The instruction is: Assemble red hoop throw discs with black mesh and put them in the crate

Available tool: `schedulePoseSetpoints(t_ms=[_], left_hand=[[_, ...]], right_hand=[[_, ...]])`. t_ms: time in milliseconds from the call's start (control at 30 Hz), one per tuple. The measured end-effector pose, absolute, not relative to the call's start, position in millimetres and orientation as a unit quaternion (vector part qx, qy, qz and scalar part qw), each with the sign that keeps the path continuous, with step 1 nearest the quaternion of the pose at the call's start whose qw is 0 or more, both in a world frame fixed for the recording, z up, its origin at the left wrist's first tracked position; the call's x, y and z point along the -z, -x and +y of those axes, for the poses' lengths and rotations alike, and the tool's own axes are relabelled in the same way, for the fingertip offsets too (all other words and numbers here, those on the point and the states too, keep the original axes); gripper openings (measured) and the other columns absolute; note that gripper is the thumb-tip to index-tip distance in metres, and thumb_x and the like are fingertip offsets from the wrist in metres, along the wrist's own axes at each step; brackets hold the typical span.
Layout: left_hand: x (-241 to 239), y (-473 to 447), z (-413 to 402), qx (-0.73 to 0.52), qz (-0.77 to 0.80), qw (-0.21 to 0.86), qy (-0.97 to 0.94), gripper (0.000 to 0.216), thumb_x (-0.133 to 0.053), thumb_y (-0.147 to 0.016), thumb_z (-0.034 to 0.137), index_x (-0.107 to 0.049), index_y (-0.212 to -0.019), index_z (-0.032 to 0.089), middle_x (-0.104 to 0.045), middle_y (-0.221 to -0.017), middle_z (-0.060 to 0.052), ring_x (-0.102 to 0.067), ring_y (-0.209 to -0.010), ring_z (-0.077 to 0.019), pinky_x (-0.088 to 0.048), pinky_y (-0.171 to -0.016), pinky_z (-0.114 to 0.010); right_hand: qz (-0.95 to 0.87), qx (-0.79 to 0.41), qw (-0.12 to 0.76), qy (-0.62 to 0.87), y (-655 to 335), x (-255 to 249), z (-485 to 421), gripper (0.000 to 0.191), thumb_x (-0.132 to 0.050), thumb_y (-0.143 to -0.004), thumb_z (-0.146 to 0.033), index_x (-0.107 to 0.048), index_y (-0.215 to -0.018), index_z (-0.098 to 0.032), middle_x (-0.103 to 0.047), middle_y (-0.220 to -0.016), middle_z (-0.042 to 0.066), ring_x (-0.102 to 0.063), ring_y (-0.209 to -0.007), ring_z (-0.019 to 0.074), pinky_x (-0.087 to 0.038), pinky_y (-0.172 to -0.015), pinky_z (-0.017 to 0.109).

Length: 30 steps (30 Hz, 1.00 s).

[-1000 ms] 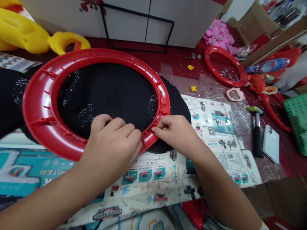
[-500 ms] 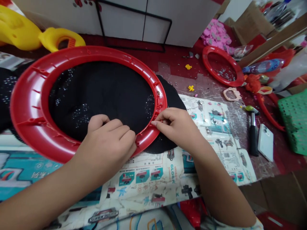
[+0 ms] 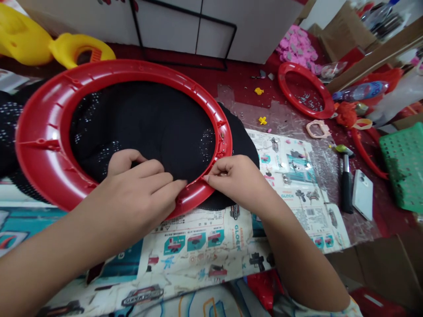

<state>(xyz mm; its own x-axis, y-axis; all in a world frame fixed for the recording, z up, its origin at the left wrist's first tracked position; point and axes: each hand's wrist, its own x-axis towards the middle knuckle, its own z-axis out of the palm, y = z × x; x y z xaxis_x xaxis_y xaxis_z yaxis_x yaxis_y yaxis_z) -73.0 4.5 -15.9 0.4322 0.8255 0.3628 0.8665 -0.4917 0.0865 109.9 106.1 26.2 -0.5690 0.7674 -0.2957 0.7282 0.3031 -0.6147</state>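
Observation:
A large red plastic ring (image 3: 39, 125), ribbed on its upturned side, lies over black cloth (image 3: 142, 119) with shiny silver dots. My left hand (image 3: 142, 189) is closed over the ring's near rim, its fingers curled inward and their tips partly hidden. Farther right along the same rim, my right hand (image 3: 233, 180) has thumb and forefinger pinched together at the inner edge. Whatever sits in that pinch is too small or too covered to make out.
Printed card sheets (image 3: 198, 251) cover the table under the ring. To the right lie a hammer (image 3: 346, 189), a white phone (image 3: 362, 193), a smaller red ring (image 3: 284, 86) and a green basket (image 3: 403, 167). Behind stands a black wire frame (image 3: 181, 61); yellow plastic pieces (image 3: 82, 48) are at left.
My left hand has slid a little left along the rim. The right hand's pinch has moved slightly left and nearer to me, and the ring has turned slightly.

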Motion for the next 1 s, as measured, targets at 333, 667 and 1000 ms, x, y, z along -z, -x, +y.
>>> schedulePoseSetpoints(t_ms=[333,667,1000], left_hand=[[17,67,3,0.124,-0.49,0.086,0.858,0.036,-0.04,-0.084,0.002,-0.066,-0.1,0.021,-0.055,-0.067,-0.003,-0.052,-0.07,-0.026,-0.031,-0.075,-0.048],[4,42,0,0.186,-0.581,0.077,0.789,0.021,-0.046,-0.091,0.022,-0.066,-0.093,0.013,-0.069,-0.087,-0.009,-0.06,-0.076,-0.0273,-0.037,-0.074,-0.047],[15,43,12,0.16,-0.567,0.082,0.804,0.016,-0.051,-0.085,0.01,-0.062,-0.076,0.017,-0.055,-0.064,-0.003,-0.048,-0.057,-0.0204,-0.03,-0.056,-0.035]], right_hand=[[-0.801,-0.361,0.017,0.477,-111,-27,106,0.017,-0.057,-0.076,-0.014,-0.064,-0.061,-0.016,-0.061,-0.06,0.0,-0.052,-0.057,0.0103,-0.033,-0.053,0.024],[-0.823,-0.3,0.003,0.483,-109,-25,104,0.017,-0.058,-0.075,-0.014,-0.063,-0.059,-0.018,-0.059,-0.056,-0.001,-0.049,-0.053,0.0098,-0.031,-0.052,0.025],[-0.817,-0.314,-0.006,0.484,-110,-26,104,0.019,-0.06,-0.077,-0.016,-0.061,-0.058,-0.017,-0.06,-0.056,-0.001,-0.049,-0.053,0.0094,-0.031,-0.052,0.025]])
